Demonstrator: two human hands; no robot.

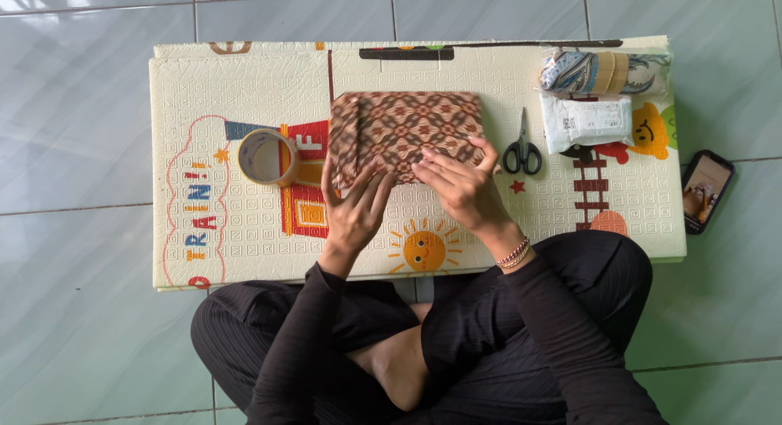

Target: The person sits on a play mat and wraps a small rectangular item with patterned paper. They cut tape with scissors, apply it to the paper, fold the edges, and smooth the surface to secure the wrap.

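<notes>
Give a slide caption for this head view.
Both hands press a brown patterned wrapped package on a play mat.

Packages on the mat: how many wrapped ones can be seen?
3: a brown patterned package under both hands at the centre, a blue patterned one at the far right corner, a white one just below it.

You have a single head view, looking straight down from above your crossed legs at the play mat on the tiled floor, near enough that the whole mat fills the frame's middle
</notes>
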